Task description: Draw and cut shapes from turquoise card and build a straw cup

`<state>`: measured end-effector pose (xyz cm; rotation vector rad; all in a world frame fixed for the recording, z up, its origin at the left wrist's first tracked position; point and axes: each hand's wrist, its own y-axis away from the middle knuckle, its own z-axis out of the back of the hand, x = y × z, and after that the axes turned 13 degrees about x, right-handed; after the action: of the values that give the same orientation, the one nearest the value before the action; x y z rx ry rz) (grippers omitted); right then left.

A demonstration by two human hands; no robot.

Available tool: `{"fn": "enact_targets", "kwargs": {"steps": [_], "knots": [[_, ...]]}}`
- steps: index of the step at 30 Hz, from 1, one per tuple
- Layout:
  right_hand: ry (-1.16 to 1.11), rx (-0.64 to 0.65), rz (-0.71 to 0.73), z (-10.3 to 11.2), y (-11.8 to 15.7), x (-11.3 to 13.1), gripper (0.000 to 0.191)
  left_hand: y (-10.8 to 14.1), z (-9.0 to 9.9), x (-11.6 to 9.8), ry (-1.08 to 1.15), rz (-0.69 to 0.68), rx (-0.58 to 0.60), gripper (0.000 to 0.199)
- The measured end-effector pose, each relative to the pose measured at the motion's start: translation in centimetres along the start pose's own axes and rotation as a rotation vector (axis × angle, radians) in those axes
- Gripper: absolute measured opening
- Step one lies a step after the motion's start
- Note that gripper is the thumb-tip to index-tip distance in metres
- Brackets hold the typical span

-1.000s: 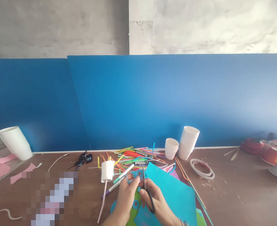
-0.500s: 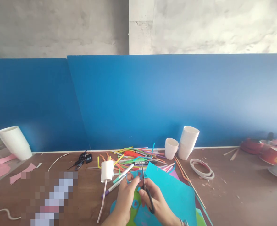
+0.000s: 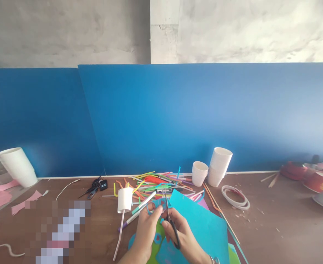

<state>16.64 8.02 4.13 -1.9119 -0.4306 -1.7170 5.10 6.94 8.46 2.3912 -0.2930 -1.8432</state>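
My left hand (image 3: 147, 227) pinches a small blue paper piece (image 3: 159, 202) between thumb and fingers. My right hand (image 3: 182, 229) is closed on black-handled scissors (image 3: 175, 234), whose blades point up beside the blue piece, slightly apart at the tips. Beneath both hands lie blue and green paper cutouts (image 3: 158, 238), partly hidden by them. A large turquoise sheet (image 3: 202, 227) lies to the right, under my right wrist. Left of my hands is a white paper cup (image 3: 125, 200) with straws attached. Markers (image 3: 144, 203) lie between the cup and my left hand.
Behind my hands is a pile of coloured straws (image 3: 161, 183). White cups (image 3: 220, 167) stand near the blue partition (image 3: 177, 117). To the right are tape rolls (image 3: 235, 197), wooden sticks and red bowls. Keys (image 3: 95, 187), pink paper (image 3: 26, 202) and leaning cups (image 3: 17, 167) are on the left.
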Motion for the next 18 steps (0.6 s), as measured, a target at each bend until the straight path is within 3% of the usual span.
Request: {"fn": "enact_targets", "kwargs": {"steps": [18], "knots": [[-0.013, -0.034, -0.042, -0.10, -0.06, 0.28, 0.042, -0.43, 0.57, -0.05, -0.031, -0.130, 0.023, 0.021]]}}
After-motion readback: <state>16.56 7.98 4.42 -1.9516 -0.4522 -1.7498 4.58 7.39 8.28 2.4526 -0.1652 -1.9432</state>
